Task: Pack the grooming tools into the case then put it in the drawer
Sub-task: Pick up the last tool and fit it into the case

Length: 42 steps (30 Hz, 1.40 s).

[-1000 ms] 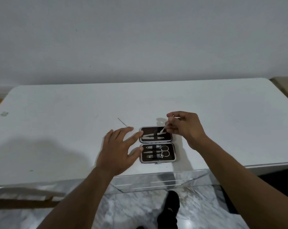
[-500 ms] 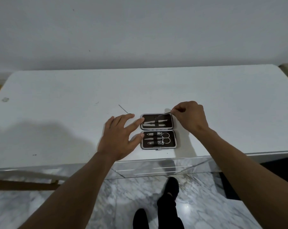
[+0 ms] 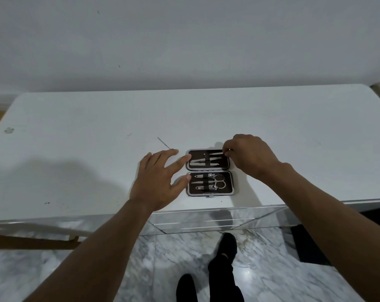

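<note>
An open case (image 3: 209, 172) lies flat near the front edge of a white table (image 3: 75, 162), metal tools strapped in both dark halves: scissors (image 3: 215, 181) and clippers (image 3: 207, 187) in the near half, slim picks in the far half. The right hand (image 3: 249, 158) pinches the end of a thin tool (image 3: 215, 153) at the far half's right edge. The left hand (image 3: 157, 182), fingers spread, touches the case's left side. A needle (image 3: 163, 143) lies on the table, far-left of the case.

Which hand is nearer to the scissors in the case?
Left. The left hand rests at the case's left edge, thumb tip beside the lower half holding the scissors. The right hand is at the upper half's right end, pinching a thin tool.
</note>
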### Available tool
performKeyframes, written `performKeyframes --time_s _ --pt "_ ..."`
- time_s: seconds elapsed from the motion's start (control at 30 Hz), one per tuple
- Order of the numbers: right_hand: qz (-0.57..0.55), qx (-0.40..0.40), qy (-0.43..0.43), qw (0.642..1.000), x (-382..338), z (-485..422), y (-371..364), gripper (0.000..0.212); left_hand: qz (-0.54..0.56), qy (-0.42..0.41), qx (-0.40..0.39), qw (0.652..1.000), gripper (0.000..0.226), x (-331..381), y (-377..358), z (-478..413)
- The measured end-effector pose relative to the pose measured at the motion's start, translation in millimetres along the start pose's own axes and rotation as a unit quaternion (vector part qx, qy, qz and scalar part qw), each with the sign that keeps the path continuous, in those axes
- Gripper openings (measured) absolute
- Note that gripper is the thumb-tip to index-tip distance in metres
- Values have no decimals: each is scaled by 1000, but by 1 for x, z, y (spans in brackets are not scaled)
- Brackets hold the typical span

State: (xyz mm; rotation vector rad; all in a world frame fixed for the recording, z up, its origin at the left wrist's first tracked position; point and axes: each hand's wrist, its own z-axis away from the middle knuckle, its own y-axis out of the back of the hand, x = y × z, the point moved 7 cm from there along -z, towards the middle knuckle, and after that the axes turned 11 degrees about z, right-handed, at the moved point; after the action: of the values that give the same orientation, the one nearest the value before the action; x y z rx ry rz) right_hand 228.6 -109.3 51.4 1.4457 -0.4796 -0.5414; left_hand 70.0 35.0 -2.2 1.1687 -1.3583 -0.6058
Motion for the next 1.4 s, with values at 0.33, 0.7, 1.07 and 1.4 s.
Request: performKeyframes --time_s 0.33,0.7,1.07,1.4 --pt "43 24 2 999 -24 -13 -7 19 6 0 -2 1000 51 0 1 0" --pt "-14 -25 -22 999 -21 -18 -11 19 17 -3 2 1000 51 1 2 -1" --pt "-97 -15 -74 992 -24 -53 13 14 26 -6 0 1000 54 3 3 0" --pt "-113 -119 -1 986 -113 -121 -2 16 21 2 -44 999 57 1 0 -3"
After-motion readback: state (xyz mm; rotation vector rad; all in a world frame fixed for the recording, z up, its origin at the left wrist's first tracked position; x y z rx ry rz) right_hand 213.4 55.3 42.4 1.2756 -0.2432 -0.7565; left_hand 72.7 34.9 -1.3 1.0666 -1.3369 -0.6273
